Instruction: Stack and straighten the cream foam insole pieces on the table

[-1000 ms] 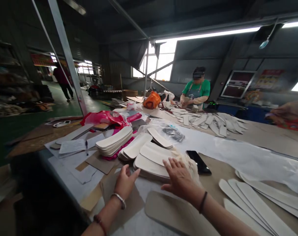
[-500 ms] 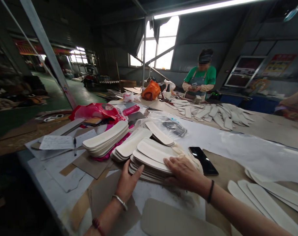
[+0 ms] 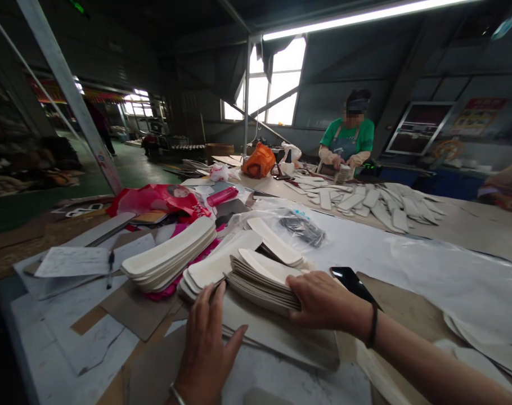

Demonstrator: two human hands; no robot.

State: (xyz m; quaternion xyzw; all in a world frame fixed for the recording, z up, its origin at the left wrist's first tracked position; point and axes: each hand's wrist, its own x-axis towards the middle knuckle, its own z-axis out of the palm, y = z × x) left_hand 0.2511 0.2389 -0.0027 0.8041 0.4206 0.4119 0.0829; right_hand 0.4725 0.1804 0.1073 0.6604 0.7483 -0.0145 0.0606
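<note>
My right hand (image 3: 326, 301) grips the right end of a stack of curved, off-white strips (image 3: 262, 281), its layered edges facing me. The stack is tilted over a broader greyish piece (image 3: 292, 337) on the table. My left hand (image 3: 207, 343) is open, thumb apart, its fingertips at the near end of a neighbouring pile of cream strips (image 3: 226, 253). Whether those fingertips touch the pile I cannot tell. Further left, another neat stack of cream strips (image 3: 169, 253) rests on pink material. Behind the held stack lie more cream strips (image 3: 275, 242).
A black phone (image 3: 352, 284) lies beyond my right wrist. Paper with writing (image 3: 76, 262) and a pen (image 3: 110, 269) are at left, near a red plastic bag (image 3: 158, 201). Across the table, a person in green (image 3: 346, 138) handles strips behind a loose heap (image 3: 378, 202).
The stack under my right hand has tipped, showing its layered edges and a broad piece beneath. My left hand has come away from it, fingers extended. The person opposite has lowered their hands.
</note>
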